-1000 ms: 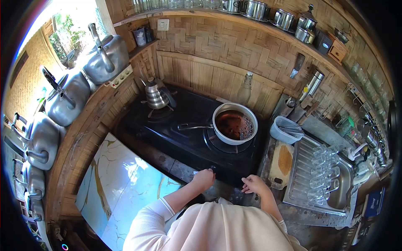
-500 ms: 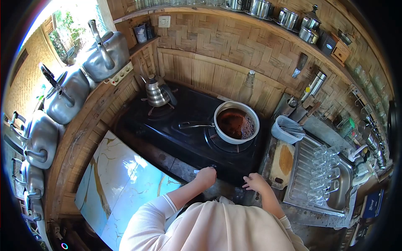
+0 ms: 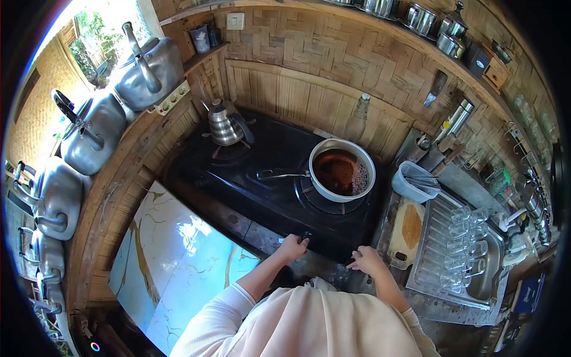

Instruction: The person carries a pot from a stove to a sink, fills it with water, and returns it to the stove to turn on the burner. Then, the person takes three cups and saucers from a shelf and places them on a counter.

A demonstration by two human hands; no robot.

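Observation:
My left hand is at the front edge of the black gas stove, its fingers closed on a small dark control knob. My right hand hangs by the stove's front right corner, holding nothing, with fingers loosely bent and apart. On the right burner stands a saucepan, its handle pointing left. Dark reddish-brown liquid fills part of it, with pale bubbles along the right side. Whether a flame burns beneath cannot be made out.
A gooseneck kettle stands on the left burner. Right of the stove are a cutting board, a plastic tub and a sink with several glass mugs. A marble-patterned surface lies left; large kettles line the ledge.
My left hand has turned slightly at the knob, which now shows more. Bubbles in the saucepan have shrunk toward the right rim. The whole view has shifted a little.

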